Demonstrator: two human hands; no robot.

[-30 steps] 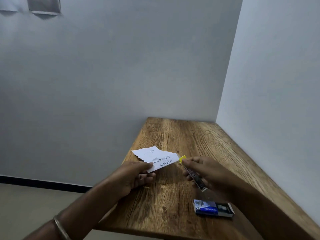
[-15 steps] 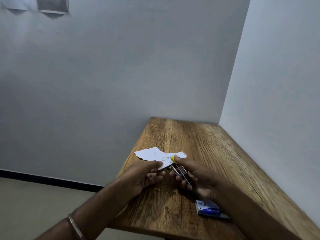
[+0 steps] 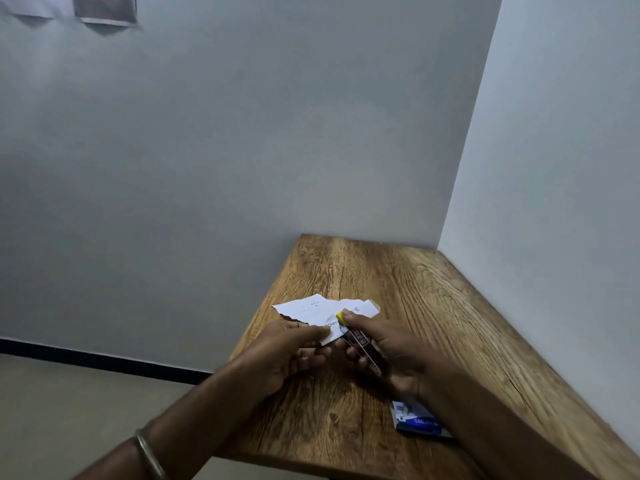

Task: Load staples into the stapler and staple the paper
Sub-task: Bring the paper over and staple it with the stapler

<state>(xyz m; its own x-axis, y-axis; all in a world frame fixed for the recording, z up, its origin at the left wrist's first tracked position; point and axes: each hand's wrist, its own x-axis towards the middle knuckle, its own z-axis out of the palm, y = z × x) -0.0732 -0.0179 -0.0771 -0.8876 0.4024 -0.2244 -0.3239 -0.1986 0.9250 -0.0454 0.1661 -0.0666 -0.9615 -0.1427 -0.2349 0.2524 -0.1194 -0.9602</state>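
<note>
pale grey walls meet in a corner behind a brown wood-grain table (image 3: 433, 306). at 6 o'clock of the tabletop, the left hand (image 3: 287, 355) pinches a torn white printed paper (image 3: 311, 310) between thumb and curled fingers. at 3 o'clock of it, the right hand (image 3: 391, 348) grips a slim metal stapler with a yellow tip (image 3: 358, 341), its tip on the paper. a blue staple box (image 3: 415, 419) lies at 5 o'clock, partly under the right forearm.

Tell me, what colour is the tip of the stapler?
Yellow; the stapler tip shows in the head view.
</note>
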